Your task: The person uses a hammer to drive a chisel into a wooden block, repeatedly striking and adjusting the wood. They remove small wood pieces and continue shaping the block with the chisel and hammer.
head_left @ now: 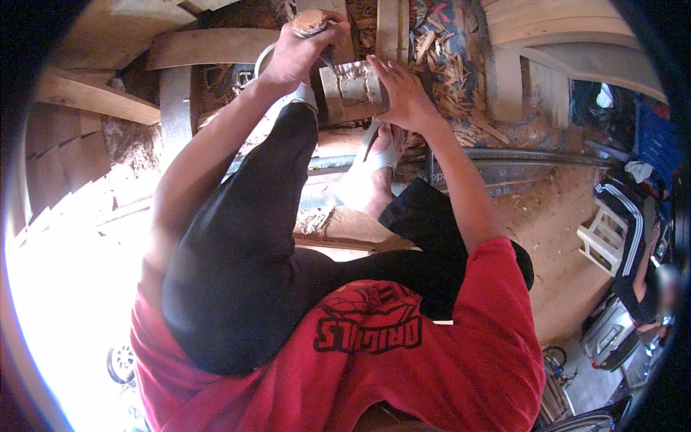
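Observation:
My left hand (291, 56) is closed around a hand tool with a rounded brown wooden end (311, 23). A dark, narrow part of the tool (328, 59) shows below my fingers, pointing down toward the wood; its exact kind is unclear. My right hand (404, 93) is open, thumb and fingers apart, at the right side of a pale wooden piece (353, 90). Whether the fingertips touch that piece, I cannot tell. The wood lies between my hands, just beyond my sandalled right foot (376, 162).
Wood chips (450, 79) litter the floor to the right of a plank (389, 32). A curved board (209, 49) and a beam (101, 96) lie at left. Far right, a white plastic stool (604, 237) stands near another person (633, 252). Glare washes out the left side.

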Demonstrator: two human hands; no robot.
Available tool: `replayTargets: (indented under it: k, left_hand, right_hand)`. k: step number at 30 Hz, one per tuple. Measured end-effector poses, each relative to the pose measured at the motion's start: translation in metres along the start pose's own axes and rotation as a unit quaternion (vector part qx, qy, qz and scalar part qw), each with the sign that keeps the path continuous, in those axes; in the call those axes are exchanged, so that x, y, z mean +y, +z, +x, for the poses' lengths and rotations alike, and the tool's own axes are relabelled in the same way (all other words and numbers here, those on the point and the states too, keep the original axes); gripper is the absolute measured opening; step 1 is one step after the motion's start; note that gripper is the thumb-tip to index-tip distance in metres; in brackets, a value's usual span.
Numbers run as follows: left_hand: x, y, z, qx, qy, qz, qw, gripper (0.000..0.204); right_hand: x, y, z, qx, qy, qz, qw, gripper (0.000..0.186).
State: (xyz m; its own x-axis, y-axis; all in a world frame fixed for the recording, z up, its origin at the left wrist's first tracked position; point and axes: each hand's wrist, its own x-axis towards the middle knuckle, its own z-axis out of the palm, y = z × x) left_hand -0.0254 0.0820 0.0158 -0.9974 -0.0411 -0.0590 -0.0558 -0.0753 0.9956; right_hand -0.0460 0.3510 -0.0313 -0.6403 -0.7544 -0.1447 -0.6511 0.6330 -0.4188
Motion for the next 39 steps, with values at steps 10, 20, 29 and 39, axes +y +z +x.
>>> replayTargets:
  k: [10,20,29,39]
  left_hand:
    - [0.003,-0.018,-0.033,0.014,-0.072,0.058,0.996,0.032]
    - [0.017,-0.023,-0.029,0.054,-0.014,0.01,0.998,0.032]
    - [0.028,-0.021,-0.016,0.052,-0.024,-0.108,0.993,0.028]
    - [0.028,-0.021,-0.022,0.047,-0.052,-0.098,0.993,0.028]
  right_hand:
    - [-0.024,-0.002,-0.004,0.001,0.079,-0.034,0.996,0.118]
    - [-0.033,0.023,0.014,0.053,0.134,0.098,0.985,0.136]
    - [-0.02,0.017,-0.001,-0.023,0.114,0.262,0.958,0.139]
    - [-0.017,0.008,0.001,-0.073,0.132,0.206,0.967,0.141]
